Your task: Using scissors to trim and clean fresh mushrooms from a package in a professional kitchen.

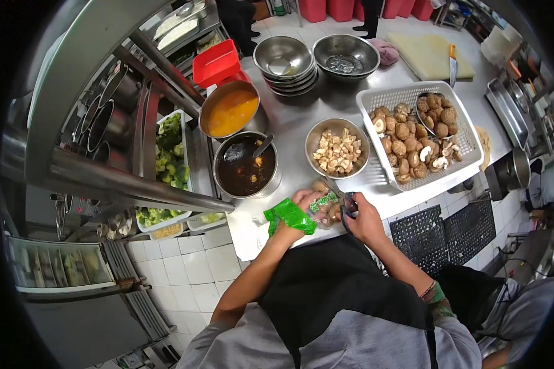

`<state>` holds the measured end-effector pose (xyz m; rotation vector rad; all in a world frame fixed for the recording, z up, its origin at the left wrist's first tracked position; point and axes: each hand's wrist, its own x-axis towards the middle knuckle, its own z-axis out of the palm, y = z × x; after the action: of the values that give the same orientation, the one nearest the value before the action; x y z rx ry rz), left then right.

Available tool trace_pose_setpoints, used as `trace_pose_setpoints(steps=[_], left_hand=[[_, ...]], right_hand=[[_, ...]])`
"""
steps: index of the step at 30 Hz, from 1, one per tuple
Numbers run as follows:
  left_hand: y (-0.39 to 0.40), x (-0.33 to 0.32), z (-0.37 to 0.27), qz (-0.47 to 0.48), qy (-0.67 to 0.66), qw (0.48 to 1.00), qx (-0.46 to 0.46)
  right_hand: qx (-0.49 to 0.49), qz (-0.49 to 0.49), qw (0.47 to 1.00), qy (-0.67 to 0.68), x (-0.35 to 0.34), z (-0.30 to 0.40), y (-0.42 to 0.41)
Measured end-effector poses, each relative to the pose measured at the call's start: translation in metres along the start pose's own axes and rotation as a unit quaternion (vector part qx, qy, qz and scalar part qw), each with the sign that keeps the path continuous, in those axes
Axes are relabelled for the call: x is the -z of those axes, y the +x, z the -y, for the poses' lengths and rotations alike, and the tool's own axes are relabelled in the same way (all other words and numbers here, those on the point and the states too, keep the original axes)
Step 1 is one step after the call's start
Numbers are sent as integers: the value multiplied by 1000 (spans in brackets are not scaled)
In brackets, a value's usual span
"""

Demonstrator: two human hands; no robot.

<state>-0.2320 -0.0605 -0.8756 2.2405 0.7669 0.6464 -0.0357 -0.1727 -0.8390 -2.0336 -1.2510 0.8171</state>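
My left hand [304, 199] grips a clear plastic bag [324, 214] with green print. Brownish mushrooms show through the film. A green part of plastic packaging [288, 217] lies over the left wrist and hides part of that hand. In my right hand [365, 220] are black-handled scissors [334, 188], their blades lying across the bag's upper part. How far the blades are parted cannot be made out. Just beyond is a steel bowl [310, 159] of cut mushroom pieces [338, 150]. A white perforated basket [424, 181] of whole mushrooms [401, 133] stands to the right.
Pots of dark liquid [240, 161] with a ladle and orange liquid [233, 110] stand left. Behind are stacked steel bowls [284, 55], a knife [452, 67] and a cutting board [424, 50]. A metal rail [143, 177] crosses the left side. Another person [521, 313] is at lower right.
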Motion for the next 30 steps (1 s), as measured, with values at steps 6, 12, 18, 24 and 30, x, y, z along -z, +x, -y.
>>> trace_pose_setpoints(steps=[6,12,18,24,30], left_hand=[[-26,36,2,31,-238,943,232],[-86,75,2,-88,-640,634,426],[-84,103,-29,-140,-684,621,355],[3,88,-67,-73,-689,650,312],[65,60,-87,-67,-568,762,302]], right_hand=[[2,-39,999,7,-4,-7,2],[-14,-41,995,85,15,7,-4],[7,-12,984,175,29,14,-16],[107,-41,993,39,50,57,-20],[169,-96,970,-145,82,60,-11]])
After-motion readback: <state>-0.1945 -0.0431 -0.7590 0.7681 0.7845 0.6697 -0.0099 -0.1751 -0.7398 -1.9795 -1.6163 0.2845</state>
